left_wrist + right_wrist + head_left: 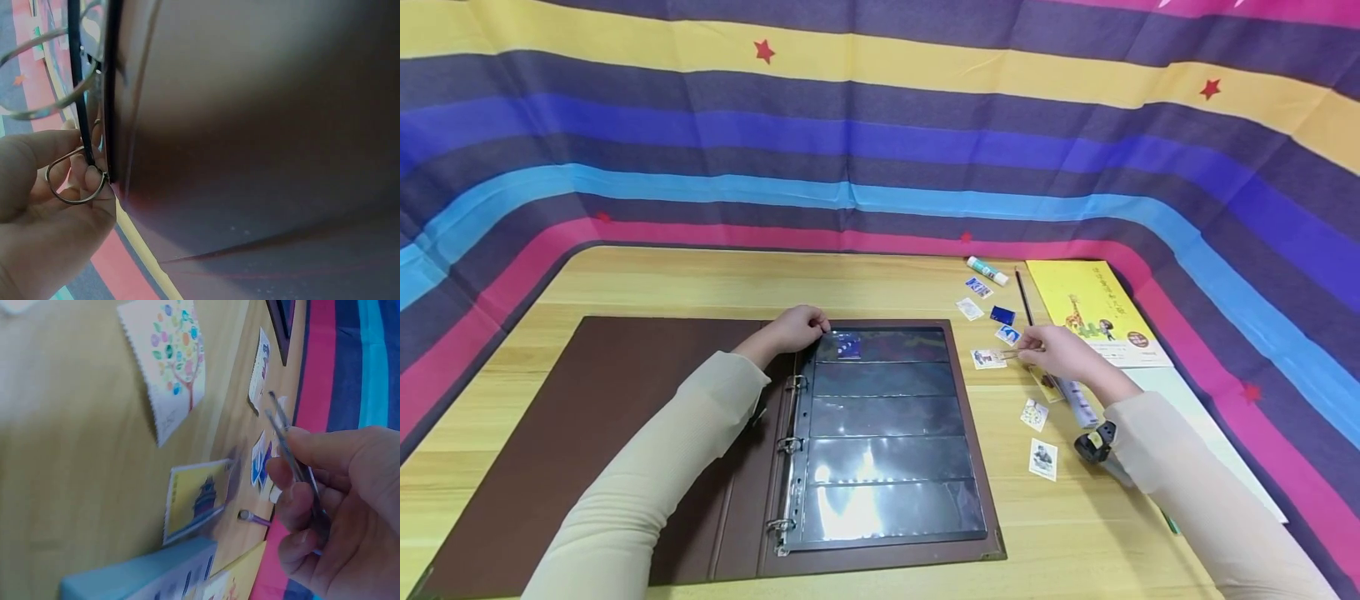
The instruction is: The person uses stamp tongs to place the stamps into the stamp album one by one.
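A brown ring binder (647, 400) lies spread out, with a black stamp album page (880, 417) of clear pockets on its rings. In the top pocket sits a dark blue stamp (848, 346). My left hand (793, 327) pinches the page's top left corner beside the end ring (75, 201). Between the thumb and fingers of my right hand (1060, 354) are metal tweezers (300, 469), their tips parted. In the head view the tips reach a white stamp with a coloured picture (987, 359); whether they touch it I cannot tell.
Around the right hand lie several loose stamps, among them a tree stamp (178, 356), a yellow stamp (199, 497) and a portrait stamp (1042, 460). A glue stick (987, 271), a pencil (1023, 296) and a yellow booklet (1086, 304) are farther back. A striped cloth (850, 150) borders the table.
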A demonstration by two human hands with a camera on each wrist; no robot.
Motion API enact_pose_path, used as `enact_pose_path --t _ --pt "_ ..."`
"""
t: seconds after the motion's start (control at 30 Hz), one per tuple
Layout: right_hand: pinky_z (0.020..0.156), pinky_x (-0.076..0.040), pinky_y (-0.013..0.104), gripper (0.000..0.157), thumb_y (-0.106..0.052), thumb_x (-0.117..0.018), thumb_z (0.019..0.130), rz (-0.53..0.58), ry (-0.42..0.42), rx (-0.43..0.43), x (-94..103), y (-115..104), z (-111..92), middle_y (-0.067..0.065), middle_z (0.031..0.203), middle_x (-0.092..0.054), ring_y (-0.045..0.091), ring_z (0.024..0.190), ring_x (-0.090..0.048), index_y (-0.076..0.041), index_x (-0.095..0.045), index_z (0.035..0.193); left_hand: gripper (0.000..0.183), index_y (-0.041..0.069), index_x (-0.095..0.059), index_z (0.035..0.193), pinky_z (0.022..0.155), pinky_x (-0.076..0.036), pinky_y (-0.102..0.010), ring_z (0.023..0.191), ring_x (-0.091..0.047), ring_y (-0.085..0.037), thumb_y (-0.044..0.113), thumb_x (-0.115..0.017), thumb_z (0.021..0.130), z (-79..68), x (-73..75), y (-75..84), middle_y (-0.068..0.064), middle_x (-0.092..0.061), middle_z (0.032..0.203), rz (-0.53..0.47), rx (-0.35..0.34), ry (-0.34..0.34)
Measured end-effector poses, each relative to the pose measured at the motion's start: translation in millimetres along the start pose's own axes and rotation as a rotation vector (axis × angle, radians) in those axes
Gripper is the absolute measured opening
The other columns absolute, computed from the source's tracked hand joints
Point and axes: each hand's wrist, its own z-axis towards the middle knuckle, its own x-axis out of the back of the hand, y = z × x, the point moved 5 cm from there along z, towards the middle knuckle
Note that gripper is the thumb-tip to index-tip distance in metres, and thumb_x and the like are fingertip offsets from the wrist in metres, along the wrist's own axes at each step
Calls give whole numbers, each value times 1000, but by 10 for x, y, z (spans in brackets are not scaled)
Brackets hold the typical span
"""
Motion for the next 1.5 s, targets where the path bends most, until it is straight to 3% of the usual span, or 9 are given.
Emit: enact_pose_path --t 0.17,0.43,0.7,0.97,1.13,1.5 --pt "50 -37 28 7 -11 -55 76 18 -28 -81 -17 66 -102 2 63 -51 13 52 -45 -4 -54 73 17 0 -51 93 68 -36 -31 77 -42 -21 2 -36 85 4 0 -13 -11 -48 88 -6 10 -1" --pt "42 -38 29 13 -13 -52 80 170 -80 -182 -127 79 -127 10 55 -49 19 40 -47 0 -53 78 18 0 -51 93 67 -35 -31 76 -42 -21 3 -35 85 1 1 -12 -11 -48 88 6 10 -3" --pt "40 -36 29 13 -15 -52 80 120 -24 -223 -135 75 -76 8 49 -49 20 40 -47 -3 -53 75 17 1 -52 92 67 -35 -32 76 -42 -21 3 -35 85 9 -14 -12 -11 -48 89 6 10 -6" --pt "41 -38 29 12 -14 -53 79 153 4 -242 -97 82 -96 10 64 -51 21 44 -49 -2 -53 77 18 0 -51 93 67 -36 -31 76 -42 -21 3 -35 85 15 -5 -14 -10 -48 88 4 18 -2" --pt "41 -37 29 11 -14 -54 79 162 -22 -231 -132 74 -110 9 60 -50 19 41 -48 -3 -52 77 18 0 -51 93 67 -35 -31 76 -42 -21 3 -35 85 11 0 -13 -10 -48 87 5 18 -5" --pt "43 -37 29 13 -15 -55 78 113 34 -208 -65 60 -100 9 58 -52 20 42 -49 -3 -54 75 16 1 -51 91 66 -36 -31 74 -42 -21 3 -37 85 25 -5 -31 -10 -48 85 18 -12 3"
